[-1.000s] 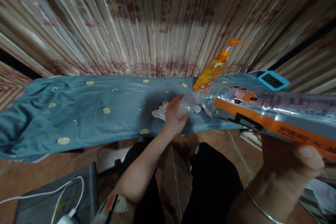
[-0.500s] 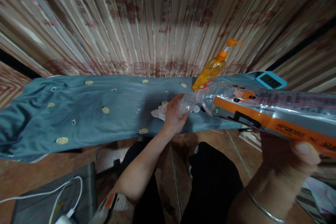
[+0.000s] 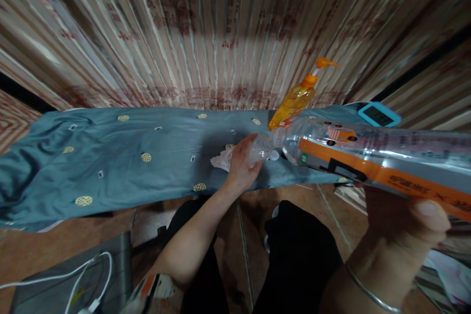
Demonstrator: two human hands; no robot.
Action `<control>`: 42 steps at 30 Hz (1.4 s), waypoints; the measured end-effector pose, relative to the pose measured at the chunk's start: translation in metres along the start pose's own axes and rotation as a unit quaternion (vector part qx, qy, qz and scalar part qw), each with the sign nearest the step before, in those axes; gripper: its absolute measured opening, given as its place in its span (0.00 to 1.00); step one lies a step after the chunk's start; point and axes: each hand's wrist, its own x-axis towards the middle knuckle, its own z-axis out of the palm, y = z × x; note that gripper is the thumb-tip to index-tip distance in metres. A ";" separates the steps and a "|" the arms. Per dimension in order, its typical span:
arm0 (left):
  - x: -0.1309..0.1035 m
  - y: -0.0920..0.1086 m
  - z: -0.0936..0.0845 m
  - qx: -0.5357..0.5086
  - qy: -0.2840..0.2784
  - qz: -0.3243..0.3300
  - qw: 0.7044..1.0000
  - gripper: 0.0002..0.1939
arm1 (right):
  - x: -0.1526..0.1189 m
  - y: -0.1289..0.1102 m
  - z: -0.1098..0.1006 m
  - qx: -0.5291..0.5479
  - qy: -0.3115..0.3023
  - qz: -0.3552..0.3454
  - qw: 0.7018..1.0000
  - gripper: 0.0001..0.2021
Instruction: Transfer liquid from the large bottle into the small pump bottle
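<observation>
My right hand (image 3: 401, 230) is wrapped round a large clear plastic bottle (image 3: 342, 152) with an orange and grey label. The bottle lies nearly level in the air, its neck pointing left. At that neck, my left hand (image 3: 243, 163) grips a small clear plastic container (image 3: 262, 148); the two mouths meet or overlap, and I cannot tell which. Whether liquid passes between them does not show. A crumpled white tissue (image 3: 221, 160) sits just left of my left hand, partly hidden by it. Behind the large bottle stands an orange pump bottle (image 3: 294, 100) of yellow liquid.
A grey-green cloth with yellow prints (image 3: 169, 157) covers the long narrow table. A blue-framed digital display (image 3: 379, 114) rests at its right end. Beyond hangs a striped curtain (image 3: 221, 34). At lower left, white cables (image 3: 106, 274) lie on a dark seat (image 3: 40, 279).
Both hands keep their hold and their places, bottle and small container still joined at the necks. The view has shifted very slightly, so the table appears a touch lower.
</observation>
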 end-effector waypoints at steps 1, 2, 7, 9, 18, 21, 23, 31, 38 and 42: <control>0.000 0.000 0.000 -0.001 0.000 0.001 1.000 0.30 | 0.001 0.000 0.001 0.002 0.000 -0.001 1.000 0.22; 0.000 -0.001 0.000 -0.002 0.000 0.002 1.000 0.30 | 0.001 -0.001 0.002 0.006 0.000 -0.001 1.000 0.23; -0.001 -0.001 -0.001 -0.001 -0.003 0.010 1.000 0.31 | 0.001 -0.004 0.008 0.008 0.017 0.006 1.000 0.25; -0.001 -0.001 -0.002 0.000 -0.003 0.008 1.000 0.31 | 0.000 -0.004 0.008 -0.001 0.023 0.005 1.000 0.25; -0.001 0.002 -0.002 0.001 -0.011 0.002 1.000 0.31 | 0.003 -0.005 0.007 -0.019 0.025 0.004 1.000 0.21; -0.001 0.001 -0.002 0.000 -0.008 0.009 1.000 0.31 | 0.003 -0.005 0.008 -0.018 0.022 0.004 1.000 0.22; -0.001 0.001 -0.001 0.002 -0.008 0.007 1.000 0.30 | 0.003 -0.005 0.008 -0.016 0.016 0.005 1.000 0.23; -0.002 0.000 0.000 -0.001 -0.002 0.025 1.000 0.28 | 0.002 -0.007 0.007 -0.012 0.002 0.007 1.000 0.27; -0.001 -0.002 0.002 0.004 -0.001 0.026 1.000 0.29 | 0.003 -0.004 0.003 -0.019 0.012 0.000 1.000 0.28; -0.002 -0.002 0.001 0.004 0.001 0.037 0.999 0.29 | 0.003 -0.004 0.000 -0.023 0.004 0.012 1.000 0.27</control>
